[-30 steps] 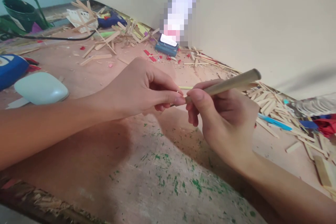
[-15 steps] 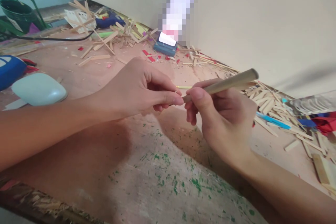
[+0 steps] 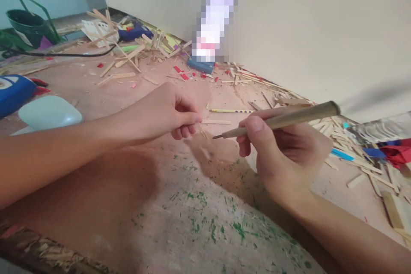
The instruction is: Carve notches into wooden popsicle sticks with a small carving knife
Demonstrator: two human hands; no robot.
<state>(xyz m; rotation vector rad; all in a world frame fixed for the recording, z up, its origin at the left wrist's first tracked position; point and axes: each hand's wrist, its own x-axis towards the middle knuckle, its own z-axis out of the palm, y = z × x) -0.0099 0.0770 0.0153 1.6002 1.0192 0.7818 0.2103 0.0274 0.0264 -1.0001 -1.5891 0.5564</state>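
Observation:
My right hand (image 3: pixel 282 150) grips a wooden-handled carving tool (image 3: pixel 302 115) like a pen. Its narrow metal tip points left, toward my other hand. My left hand (image 3: pixel 175 113) is closed in a pinch on a thin wood sliver (image 3: pixel 204 132), whose pale end sticks out toward the tool tip. Whether the tip touches the sliver I cannot tell. Just past the fingertips lies a flat craft stick (image 3: pixel 216 122) on the table (image 3: pixel 180 231). Behind it is a yellow pencil (image 3: pixel 226 111) with dark spots, partly hidden by my right hand.
Craft sticks (image 3: pixel 128 58) and scraps pile up along the wall. A blurred-out upright screen (image 3: pixel 213 25) stands on a blue block (image 3: pixel 201 65). A pale rounded object (image 3: pixel 49 112) and a blue item (image 3: pixel 16 94) are at left. A light-blue tool (image 3: pixel 343 154) lies at right.
My hands have moved apart: the right has drawn the carving tool rightward, baring its metal tip. My left hand has shifted slightly left, and the sliver now shows.

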